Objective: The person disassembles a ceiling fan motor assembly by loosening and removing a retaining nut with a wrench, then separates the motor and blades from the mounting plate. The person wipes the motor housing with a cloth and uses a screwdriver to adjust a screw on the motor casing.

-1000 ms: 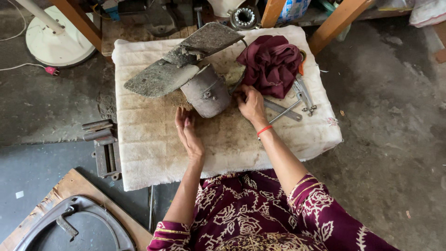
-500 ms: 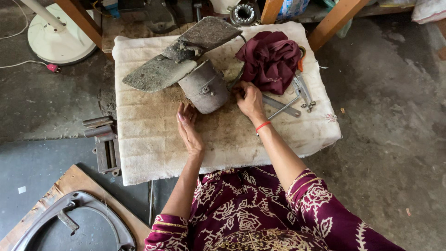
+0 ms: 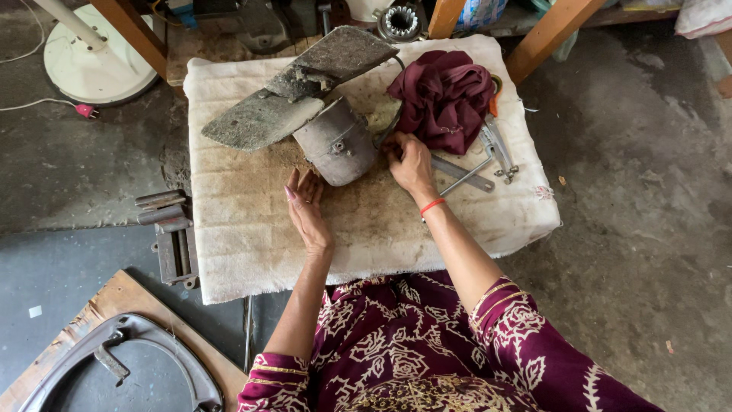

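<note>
Looking down, I see the grey fan motor housing (image 3: 336, 142) lying on the stained white cloth pad (image 3: 244, 229), its dusty blades (image 3: 305, 88) reaching away from me. My left hand (image 3: 306, 204) lies open just below the housing, fingertips touching it. My right hand (image 3: 408, 159) curls loosely against the housing's right side; beyond that hand sit a maroon rag (image 3: 446, 95) and a spanner (image 3: 461, 173).

blue-white printed pkg (image 3: 480, 11), top edge, behind wood leg (image 3: 444, 17)
</note>
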